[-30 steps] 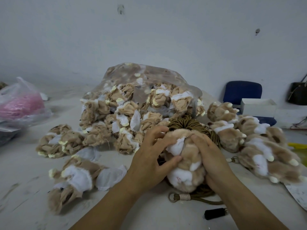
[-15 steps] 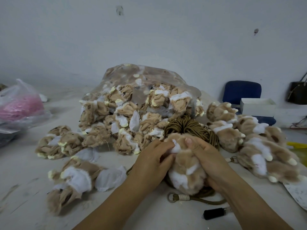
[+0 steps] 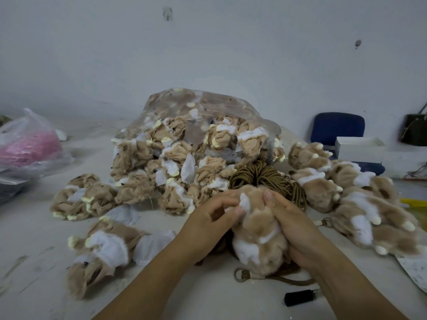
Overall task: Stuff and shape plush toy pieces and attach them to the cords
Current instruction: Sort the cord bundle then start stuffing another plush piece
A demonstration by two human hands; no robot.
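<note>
Gripping the tan-and-white plush piece (image 3: 258,241) on the worktop (image 3: 46,262): left hand (image 3: 212,218) pinches its white top, right hand (image 3: 293,225) wraps its flank. Right behind it sits the brown cord coil (image 3: 261,176), then a clear bag (image 3: 208,116) of unstuffed skins. Finished plush toys (image 3: 360,204) crowd its right.

Pinches the top of the plush piece (image 3: 258,241) with the left grip (image 3: 213,218); cups its side with the right grip (image 3: 291,225), thumb pressed on top.
</note>
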